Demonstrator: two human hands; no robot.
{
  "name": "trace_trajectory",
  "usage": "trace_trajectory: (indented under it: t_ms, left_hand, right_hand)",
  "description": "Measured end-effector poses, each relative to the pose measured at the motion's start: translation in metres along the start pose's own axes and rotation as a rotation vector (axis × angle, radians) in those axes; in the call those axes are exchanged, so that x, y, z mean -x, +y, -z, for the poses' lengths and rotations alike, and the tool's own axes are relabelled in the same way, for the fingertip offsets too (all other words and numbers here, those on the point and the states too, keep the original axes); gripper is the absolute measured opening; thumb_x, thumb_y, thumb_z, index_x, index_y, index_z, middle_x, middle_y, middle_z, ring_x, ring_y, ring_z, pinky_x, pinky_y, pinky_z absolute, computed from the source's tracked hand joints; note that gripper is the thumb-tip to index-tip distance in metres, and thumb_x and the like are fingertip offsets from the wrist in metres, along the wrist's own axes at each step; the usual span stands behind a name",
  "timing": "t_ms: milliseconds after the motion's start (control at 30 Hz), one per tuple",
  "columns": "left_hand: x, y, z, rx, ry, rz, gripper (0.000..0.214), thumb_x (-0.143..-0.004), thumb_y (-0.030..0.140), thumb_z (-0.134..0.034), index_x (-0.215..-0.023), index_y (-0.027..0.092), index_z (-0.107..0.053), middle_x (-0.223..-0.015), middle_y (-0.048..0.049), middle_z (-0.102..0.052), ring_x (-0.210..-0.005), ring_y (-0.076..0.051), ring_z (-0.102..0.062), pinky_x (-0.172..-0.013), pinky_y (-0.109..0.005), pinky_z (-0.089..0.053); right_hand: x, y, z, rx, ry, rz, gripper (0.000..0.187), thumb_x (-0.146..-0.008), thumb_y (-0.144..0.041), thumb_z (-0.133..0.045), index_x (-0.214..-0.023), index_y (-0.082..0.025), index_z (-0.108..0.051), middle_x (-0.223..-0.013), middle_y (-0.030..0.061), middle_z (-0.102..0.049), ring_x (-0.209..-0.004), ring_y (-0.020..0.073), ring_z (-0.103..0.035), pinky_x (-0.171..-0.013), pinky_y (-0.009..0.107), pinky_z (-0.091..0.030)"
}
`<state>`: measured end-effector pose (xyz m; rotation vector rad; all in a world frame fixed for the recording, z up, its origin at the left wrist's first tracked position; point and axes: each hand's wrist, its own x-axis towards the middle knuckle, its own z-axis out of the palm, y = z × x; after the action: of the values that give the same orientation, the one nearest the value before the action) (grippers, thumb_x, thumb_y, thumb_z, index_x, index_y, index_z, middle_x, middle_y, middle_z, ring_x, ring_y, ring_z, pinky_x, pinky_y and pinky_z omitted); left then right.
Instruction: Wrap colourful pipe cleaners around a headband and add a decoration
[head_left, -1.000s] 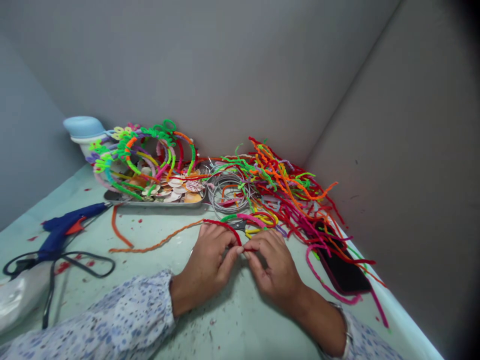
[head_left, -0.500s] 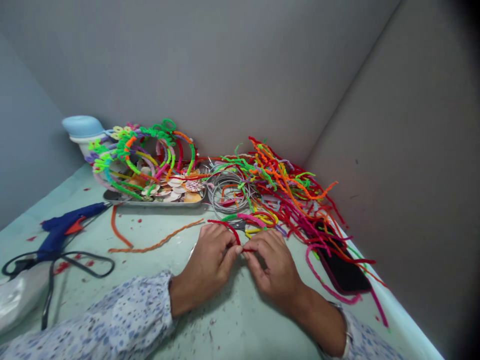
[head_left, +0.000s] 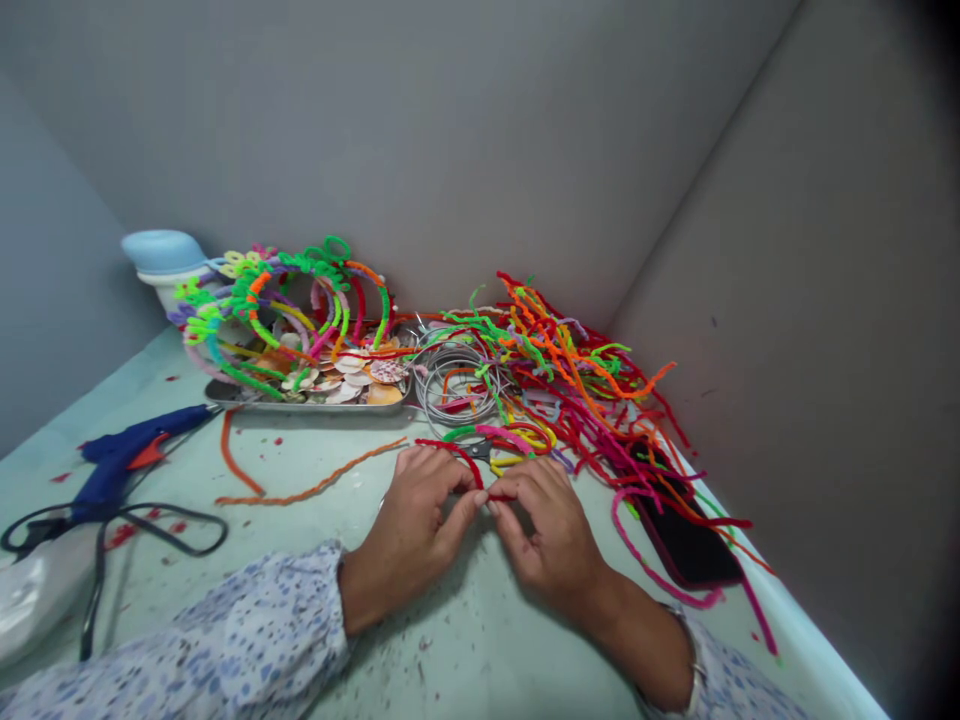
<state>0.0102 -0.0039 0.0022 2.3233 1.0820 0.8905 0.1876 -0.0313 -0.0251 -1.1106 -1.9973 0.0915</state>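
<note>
Between my hands is a red pipe cleaner (head_left: 470,462), bent in a curve, with one end reaching up over the left knuckles. My left hand (head_left: 421,520) pinches it between thumb and forefinger. Fingertips almost touching the left ones, my right hand (head_left: 551,520) pinches the same red piece. How its ends meet is hidden by the fingers. Just beyond the hands lie scissors (head_left: 480,451) and a green and pink pipe-cleaner band (head_left: 501,434). An orange twisted pipe cleaner (head_left: 319,488) rests left of my left hand.
A metal tray (head_left: 315,407) of shells with colourful pipe-cleaner hoops (head_left: 251,300) stands at the back, near a blue-lidded bottle (head_left: 166,255). A coil of wire (head_left: 427,395) and a tangled pipe-cleaner heap (head_left: 577,365) adjoin it. A phone (head_left: 694,545) lies right, a corded blue glue gun (head_left: 120,470) left.
Hardly anything differs. My fingers shift very slightly on the red pipe cleaner, and both hands keep their pinch in the same place.
</note>
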Motion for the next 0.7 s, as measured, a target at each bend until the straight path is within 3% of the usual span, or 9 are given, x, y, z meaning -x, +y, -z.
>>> trace_trajectory:
  t_ms: [433,700]
  left_hand:
    - [-0.0018,0.0014,-0.0022,0.065,-0.042,0.093,0.022,-0.090,0.025,-0.050,-0.070,0.018,-0.054,-0.073,-0.0004,-0.056,-0.078,-0.019,-0.050,-0.080,-0.037,-0.036]
    - [0.0001,0.0004,-0.0014,0.060,0.012,0.031,0.018,-0.093,0.026,-0.048,-0.082,0.020,-0.059,-0.080,-0.0009,-0.060,-0.081,-0.018,-0.051,-0.083,-0.037,-0.036]
  right_hand:
    - [-0.0002,-0.0013,0.0003,0.018,-0.010,0.037,0.009,-0.086,-0.014,-0.049,-0.092,-0.018,-0.055,-0.085,0.0059,-0.059,-0.084,0.0210,-0.053,-0.075,0.040,-0.039]
    - [0.0003,-0.0004,-0.0006,0.008,0.027,-0.040,0.009,-0.087,-0.016,-0.050,-0.093,-0.019,-0.056,-0.086,0.0055,-0.060,-0.084,0.0214,-0.053,-0.076,0.040,-0.040]
